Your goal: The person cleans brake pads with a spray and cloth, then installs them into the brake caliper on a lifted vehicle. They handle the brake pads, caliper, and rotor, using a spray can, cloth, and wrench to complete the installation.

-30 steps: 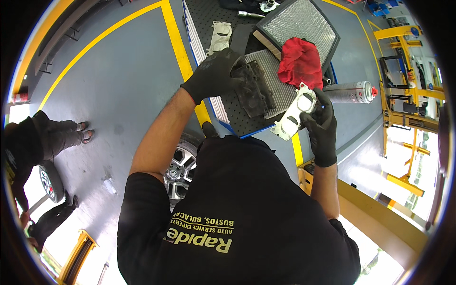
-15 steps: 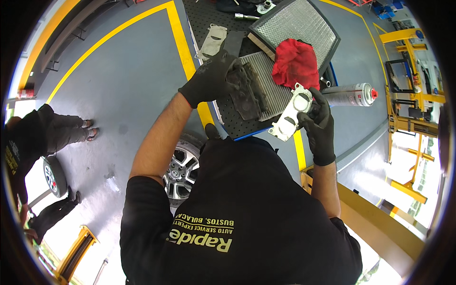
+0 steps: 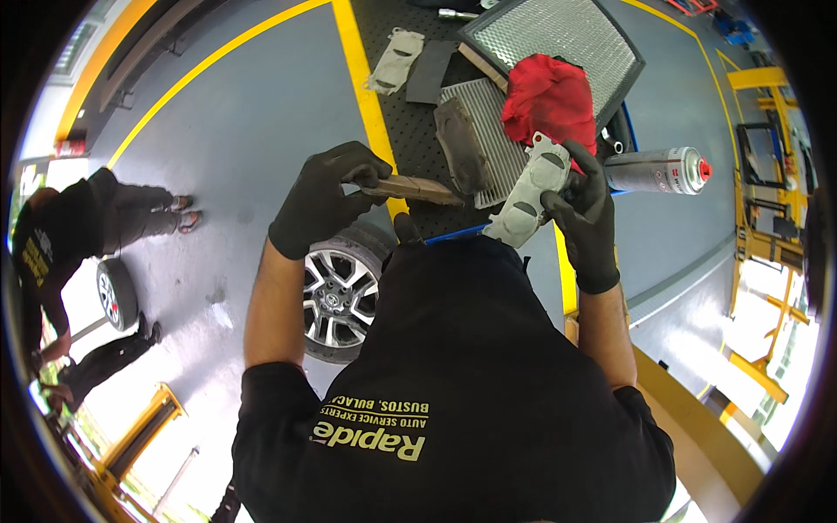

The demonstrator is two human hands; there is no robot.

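Observation:
My left hand (image 3: 327,196), in a black glove, pinches a worn brake pad (image 3: 411,189) edge-on, left of the perforated black tabletop's near end. My gloved right hand (image 3: 586,218) grips a silver brake pad shim (image 3: 528,193) between thumb and fingers, tilted, with two half-moon shapes on its face. A second dark brake pad (image 3: 460,146) lies against a pleated grey filter (image 3: 497,139). Farther back on the tabletop rest another pale shim (image 3: 396,61) and a flat dark grey plate (image 3: 431,73).
A red cloth (image 3: 547,98) sits on a large framed air filter (image 3: 567,44). Right of it, a spray can (image 3: 659,171) has a red nozzle. A wheel (image 3: 338,301) is on the floor by my left arm. Two other people (image 3: 70,218) are at the far left.
My left hand has lifted one brake pad off the tabletop and drawn it left and nearer. My right hand still holds the shim, now angled differently and reflecting less light.

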